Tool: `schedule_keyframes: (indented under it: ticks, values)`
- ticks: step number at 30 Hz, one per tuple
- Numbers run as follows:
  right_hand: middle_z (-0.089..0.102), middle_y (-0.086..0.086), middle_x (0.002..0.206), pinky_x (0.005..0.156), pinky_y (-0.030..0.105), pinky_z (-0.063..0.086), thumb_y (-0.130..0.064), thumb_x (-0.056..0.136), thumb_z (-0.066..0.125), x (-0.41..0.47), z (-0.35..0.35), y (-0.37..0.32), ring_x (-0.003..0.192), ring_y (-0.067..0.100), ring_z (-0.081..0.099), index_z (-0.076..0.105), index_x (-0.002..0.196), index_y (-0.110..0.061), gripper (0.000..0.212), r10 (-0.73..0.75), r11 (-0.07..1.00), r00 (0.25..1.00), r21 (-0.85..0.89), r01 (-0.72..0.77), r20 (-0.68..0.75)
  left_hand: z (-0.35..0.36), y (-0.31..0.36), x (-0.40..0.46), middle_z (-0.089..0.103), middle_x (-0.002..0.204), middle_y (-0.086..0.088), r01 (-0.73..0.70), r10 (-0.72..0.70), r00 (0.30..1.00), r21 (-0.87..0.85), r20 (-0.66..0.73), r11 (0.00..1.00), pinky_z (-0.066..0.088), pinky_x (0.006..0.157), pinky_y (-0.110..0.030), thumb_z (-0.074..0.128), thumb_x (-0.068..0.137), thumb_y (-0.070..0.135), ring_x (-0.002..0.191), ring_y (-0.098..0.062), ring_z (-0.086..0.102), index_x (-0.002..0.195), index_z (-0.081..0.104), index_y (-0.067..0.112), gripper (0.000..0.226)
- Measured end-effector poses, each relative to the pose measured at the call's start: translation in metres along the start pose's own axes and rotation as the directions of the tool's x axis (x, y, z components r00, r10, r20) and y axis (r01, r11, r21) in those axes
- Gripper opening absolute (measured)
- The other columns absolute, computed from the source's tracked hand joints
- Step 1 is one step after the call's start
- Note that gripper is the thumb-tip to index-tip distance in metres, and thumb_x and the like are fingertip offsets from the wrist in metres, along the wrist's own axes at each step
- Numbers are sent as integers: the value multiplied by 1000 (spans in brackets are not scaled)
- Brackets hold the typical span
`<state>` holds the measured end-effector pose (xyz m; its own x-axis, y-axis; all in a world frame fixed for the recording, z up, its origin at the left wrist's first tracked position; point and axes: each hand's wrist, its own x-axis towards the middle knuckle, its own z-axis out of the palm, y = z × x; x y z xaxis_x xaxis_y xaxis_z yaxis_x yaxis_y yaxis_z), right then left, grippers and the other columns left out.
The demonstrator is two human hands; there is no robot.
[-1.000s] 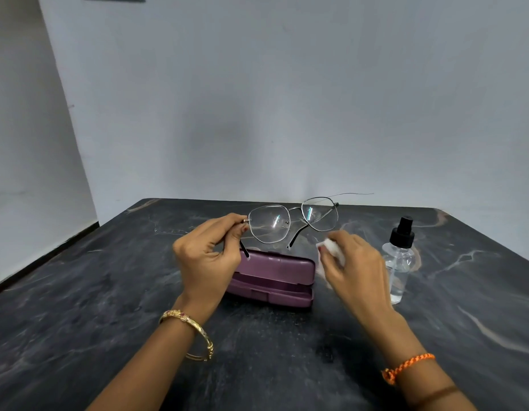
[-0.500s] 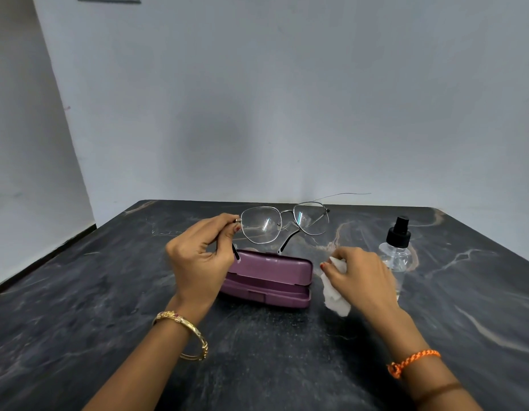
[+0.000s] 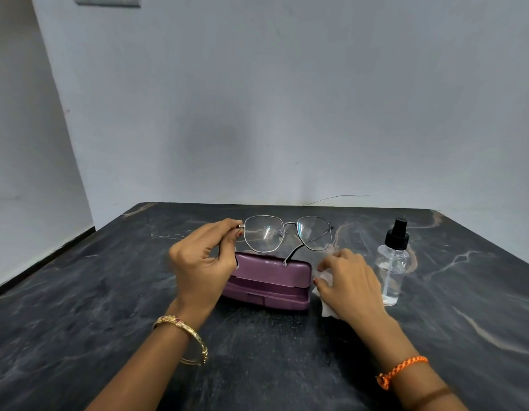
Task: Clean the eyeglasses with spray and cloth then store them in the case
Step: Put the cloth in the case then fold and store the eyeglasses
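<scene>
My left hand point(image 3: 202, 262) pinches the left hinge of thin metal-framed eyeglasses point(image 3: 287, 232), holding them up above a purple case point(image 3: 269, 280). The case lies on the dark table, its lid slightly ajar. One temple tip of the glasses hangs down to the lid of the case. My right hand point(image 3: 350, 283) rests low on the table just right of the case, its fingers over a crumpled white cloth point(image 3: 325, 304). A clear spray bottle point(image 3: 393, 262) with a black nozzle stands upright to the right of that hand.
The dark marbled table point(image 3: 109, 307) runs back to a pale wall. Its left edge drops off toward a lighter floor. A thin wire lies along the far table edge point(image 3: 337, 198).
My right hand has come down from beside the glasses to the table with the cloth. My left hand and the glasses have shifted slightly left and lower.
</scene>
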<state>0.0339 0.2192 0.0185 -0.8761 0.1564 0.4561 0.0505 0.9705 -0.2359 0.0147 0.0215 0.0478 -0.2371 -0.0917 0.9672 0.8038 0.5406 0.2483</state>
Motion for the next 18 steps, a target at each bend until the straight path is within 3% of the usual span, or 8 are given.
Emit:
schedule_keyframes:
  ticks: [4,7,9,12,15,18]
  values:
    - [56,5,118,84,31,41,-23,90,47,-1,0,-2,108,24,49,59,110,-15,24,-19,999,999,45,21,-44,0,1,0,63,79,0,-6,6,1000,-6,7,1000,48,71,-2,69,67,-14,76,-10,61,80,70,-8,14]
    - [62,7,108,76,29,42,-18,93,46,1,-4,-5,96,20,54,62,104,-11,21,8,954,971,294,63,-237,0,3,-1,67,76,-5,-1,1,1000,-8,8,1000,48,71,-2,69,67,-13,76,-9,60,80,70,-7,14]
    - [65,6,99,69,24,42,-17,93,46,2,-9,-9,86,16,58,63,101,-14,19,109,818,951,569,78,-288,1,4,0,66,78,-5,-4,4,1000,-13,-1,1000,48,71,-2,69,68,-11,76,-9,61,81,70,-7,13]
    - [67,-4,87,66,18,49,-18,94,44,3,-16,-15,75,9,63,61,90,-30,21,219,497,954,865,72,-205,1,4,0,63,82,-2,1,-1,1000,-27,-24,1000,48,72,-2,68,68,-10,78,-5,60,82,69,-8,14]
    - [68,-6,78,64,16,52,-16,96,38,5,-20,-18,74,10,62,66,83,-26,32,236,243,964,968,63,-122,1,4,0,63,83,-2,9,-11,999,-44,-47,999,48,72,-2,68,68,-10,77,-4,60,83,69,-8,15]
    - [72,-5,68,61,16,53,-22,97,34,6,-24,-20,67,9,65,67,78,-18,39,251,108,965,993,56,-82,1,5,0,63,81,-1,-15,13,999,-50,-47,999,48,71,-3,68,69,-11,75,-5,60,81,70,-6,13]
